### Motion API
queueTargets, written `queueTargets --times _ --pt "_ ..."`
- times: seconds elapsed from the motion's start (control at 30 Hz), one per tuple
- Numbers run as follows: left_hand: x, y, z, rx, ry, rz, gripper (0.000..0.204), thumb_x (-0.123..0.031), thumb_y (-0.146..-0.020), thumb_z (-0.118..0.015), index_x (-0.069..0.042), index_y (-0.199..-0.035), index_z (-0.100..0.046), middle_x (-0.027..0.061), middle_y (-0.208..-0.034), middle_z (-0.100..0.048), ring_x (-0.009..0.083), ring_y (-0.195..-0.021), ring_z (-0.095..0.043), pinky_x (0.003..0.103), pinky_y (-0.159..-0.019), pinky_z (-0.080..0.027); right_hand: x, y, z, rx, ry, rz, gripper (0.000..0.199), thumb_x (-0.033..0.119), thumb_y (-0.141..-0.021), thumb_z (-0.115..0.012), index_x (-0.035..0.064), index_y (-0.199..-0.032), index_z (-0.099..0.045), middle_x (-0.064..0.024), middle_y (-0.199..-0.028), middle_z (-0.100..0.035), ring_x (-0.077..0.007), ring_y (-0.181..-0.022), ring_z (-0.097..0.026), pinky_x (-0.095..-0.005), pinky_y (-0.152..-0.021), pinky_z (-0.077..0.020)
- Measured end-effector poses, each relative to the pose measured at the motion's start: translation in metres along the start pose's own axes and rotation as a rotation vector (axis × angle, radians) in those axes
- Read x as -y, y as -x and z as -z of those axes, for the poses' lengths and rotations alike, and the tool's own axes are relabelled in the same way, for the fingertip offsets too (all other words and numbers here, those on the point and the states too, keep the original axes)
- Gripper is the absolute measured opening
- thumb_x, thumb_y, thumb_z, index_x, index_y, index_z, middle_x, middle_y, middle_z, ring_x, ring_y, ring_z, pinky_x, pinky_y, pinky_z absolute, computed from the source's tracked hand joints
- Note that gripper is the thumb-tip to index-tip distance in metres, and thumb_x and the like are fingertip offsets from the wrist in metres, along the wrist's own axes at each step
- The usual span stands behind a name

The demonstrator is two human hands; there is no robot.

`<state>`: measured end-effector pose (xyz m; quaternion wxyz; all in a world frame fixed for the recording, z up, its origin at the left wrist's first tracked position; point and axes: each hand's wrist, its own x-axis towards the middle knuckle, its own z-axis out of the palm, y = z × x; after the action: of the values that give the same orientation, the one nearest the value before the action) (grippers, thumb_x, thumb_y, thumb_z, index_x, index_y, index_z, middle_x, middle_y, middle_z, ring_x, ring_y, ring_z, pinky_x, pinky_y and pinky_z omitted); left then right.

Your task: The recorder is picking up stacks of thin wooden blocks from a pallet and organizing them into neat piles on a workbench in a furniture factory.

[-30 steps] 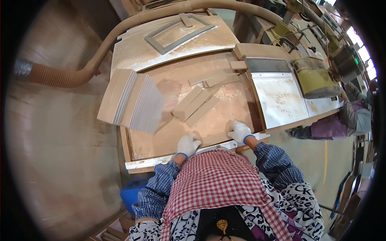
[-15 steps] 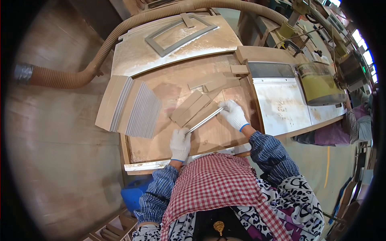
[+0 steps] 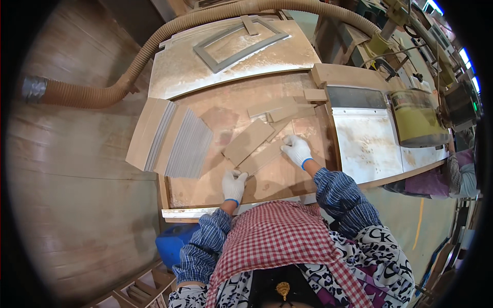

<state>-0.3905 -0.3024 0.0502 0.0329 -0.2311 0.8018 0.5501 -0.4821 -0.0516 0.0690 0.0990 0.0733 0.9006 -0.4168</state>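
Note:
A flat brown board strip with a plain face lies slantwise between my two hands. My left hand, in a white knit glove, grips its near left end. At its far right end, the fingers of my gloved right hand are closed on the edge. Just beyond it rests a wider brown board, at nearly the same slant. Several more loose strips overlap farther back on the wooden worktop. To the left of my hands stands a neat stack of boards, its grey edges showing.
A raised wooden rim borders the worktop. At the right stands a machine with a yellow-green guard and a white table. A grey frame lies on the dusty far panel, behind which a ribbed hose runs. Another person's sleeve shows at right.
The strips between my hands showed their light edges before; now a broad brown face shows there. The view has shifted slightly. Both hands keep to the two ends.

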Motion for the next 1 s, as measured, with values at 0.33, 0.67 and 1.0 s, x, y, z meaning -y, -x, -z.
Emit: queueTargets --times 0.33,0.67,1.0 --pt "-0.041 -0.032 0.02 0.051 0.331 0.182 0.022 -0.017 -0.088 -0.065 0.003 -0.089 -0.055 0.0052 -0.074 -0.058 0.0116 -0.055 -0.053 0.024 -0.048 -0.044 0.07 -0.03 0.002 -0.113 0.274 0.197 0.03 0.03 -0.083 -0.062 0.0077 -0.102 -0.064 -0.0209 -0.108 -0.061 -0.0375 -0.099 -0.061 -0.0463 -0.084 -0.0493" --pt "-0.023 -0.04 0.011 0.123 0.507 0.324 0.013 -0.012 -0.088 -0.063 0.0 -0.09 -0.059 0.0045 -0.066 -0.055 0.0109 -0.047 -0.046 0.026 -0.04 -0.036 0.097 -0.009 -0.033 -0.098 0.354 0.171 0.031 0.025 -0.08 -0.066 0.0078 -0.104 -0.058 -0.0205 -0.116 -0.051 -0.0387 -0.096 -0.061 -0.047 -0.082 -0.0511" --pt "-0.031 -0.037 0.009 0.015 0.397 0.255 0.018 -0.012 -0.086 -0.066 0.002 -0.095 -0.059 0.0018 -0.068 -0.054 0.0104 -0.051 -0.048 0.024 -0.043 -0.038 0.083 -0.038 -0.028 -0.076 0.311 -0.029 0.042 0.025 -0.079 -0.067 0.005 -0.113 -0.052 -0.0251 -0.119 -0.049 -0.0416 -0.101 -0.06 -0.048 -0.083 -0.051"
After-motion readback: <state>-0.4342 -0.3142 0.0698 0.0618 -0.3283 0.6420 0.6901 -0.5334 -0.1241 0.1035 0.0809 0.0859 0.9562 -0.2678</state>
